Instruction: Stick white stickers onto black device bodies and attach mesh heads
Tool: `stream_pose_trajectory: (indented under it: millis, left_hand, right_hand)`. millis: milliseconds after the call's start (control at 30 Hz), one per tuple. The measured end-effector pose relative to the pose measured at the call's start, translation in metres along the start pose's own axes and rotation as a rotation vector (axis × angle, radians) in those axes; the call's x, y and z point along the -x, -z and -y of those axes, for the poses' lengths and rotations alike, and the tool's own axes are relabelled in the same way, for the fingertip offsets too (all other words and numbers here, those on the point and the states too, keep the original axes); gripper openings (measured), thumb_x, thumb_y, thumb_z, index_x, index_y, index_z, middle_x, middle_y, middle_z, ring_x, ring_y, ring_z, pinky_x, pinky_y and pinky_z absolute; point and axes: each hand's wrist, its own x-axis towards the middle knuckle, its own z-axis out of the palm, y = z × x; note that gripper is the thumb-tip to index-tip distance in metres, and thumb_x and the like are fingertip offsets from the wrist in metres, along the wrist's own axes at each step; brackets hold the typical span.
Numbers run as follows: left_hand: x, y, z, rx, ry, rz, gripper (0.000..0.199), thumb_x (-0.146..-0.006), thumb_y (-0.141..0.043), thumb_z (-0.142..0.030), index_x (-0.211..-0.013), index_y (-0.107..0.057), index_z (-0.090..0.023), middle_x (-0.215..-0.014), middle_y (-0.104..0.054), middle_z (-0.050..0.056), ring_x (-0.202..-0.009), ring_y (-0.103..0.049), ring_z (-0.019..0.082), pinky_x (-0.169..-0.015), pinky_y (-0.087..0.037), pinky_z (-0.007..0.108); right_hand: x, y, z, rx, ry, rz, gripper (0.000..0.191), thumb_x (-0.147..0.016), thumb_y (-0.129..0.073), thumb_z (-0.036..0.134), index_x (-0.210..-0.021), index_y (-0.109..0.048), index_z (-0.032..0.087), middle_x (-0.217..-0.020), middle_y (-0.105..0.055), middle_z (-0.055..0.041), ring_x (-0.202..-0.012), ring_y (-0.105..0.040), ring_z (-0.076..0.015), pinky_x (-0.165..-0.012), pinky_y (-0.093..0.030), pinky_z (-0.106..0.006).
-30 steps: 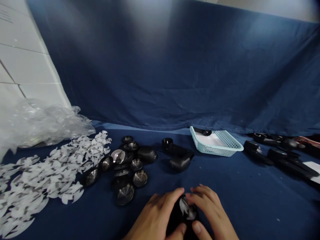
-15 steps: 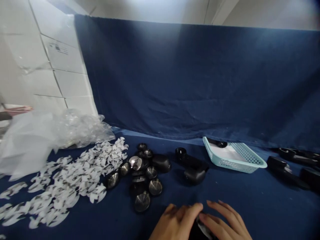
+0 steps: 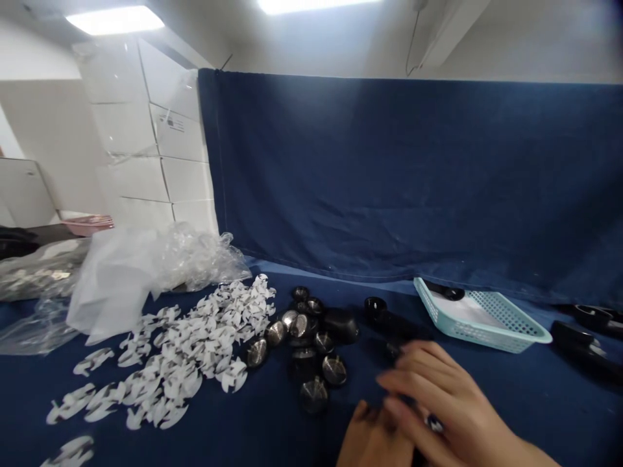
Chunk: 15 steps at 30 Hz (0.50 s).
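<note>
My hands are low at the right of centre, close together over a dark cloth. My right hand (image 3: 450, 405) curls over a small black part (image 3: 434, 424) from above, and my left hand (image 3: 374, 441) is under it at the bottom edge. Most of that part is hidden by my fingers, with only a shiny glint showing. Just beyond my right fingertips lies a black moulded piece (image 3: 396, 324). To the left of my hands is a heap of round black pieces with metal mesh faces (image 3: 314, 392). Further left lie many white cut paper pieces (image 3: 195, 353).
A pale blue plastic basket (image 3: 481, 327) with a black piece inside stands at the back right. Long black parts (image 3: 586, 350) lie at the right edge. Crumpled clear plastic bags (image 3: 195, 259) lie at the back left, before a navy cloth backdrop (image 3: 389, 175).
My view has tilted upward and the scene has slid down and to the right. My hands have shifted right, and my right hand now reaches further over the black part.
</note>
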Motion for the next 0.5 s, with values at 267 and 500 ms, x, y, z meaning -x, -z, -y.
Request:
stream_pose_trajectory:
  millis: [267,500]
  left_hand:
    - [0.003,0.049,-0.001,0.068,0.085,0.04,0.066,-0.079,-0.06,-0.019,-0.144,-0.046,-0.02,-0.141,-0.055,0.015,-0.122,-0.057,0.04,-0.102,-0.045,0.062]
    - [0.002,0.056,-0.005,0.103,0.106,0.019,0.066,-0.079,-0.059,-0.023,-0.144,-0.049,-0.017,-0.148,-0.049,0.013,-0.135,-0.045,0.039,-0.114,-0.033,0.06]
  right_hand:
    - [-0.132,-0.122,-0.015,0.156,0.045,0.549,0.05,-0.084,-0.068,0.036,-0.126,-0.056,0.011,-0.123,-0.066,-0.0136,-0.109,-0.06,-0.0297,-0.092,-0.046,-0.044]
    - [-0.157,-0.169,-0.008,0.254,0.154,0.731,0.03,-0.074,-0.074,0.025,-0.1,-0.068,0.009,-0.105,-0.072,-0.0163,-0.104,-0.061,-0.0313,-0.098,-0.04,-0.051]
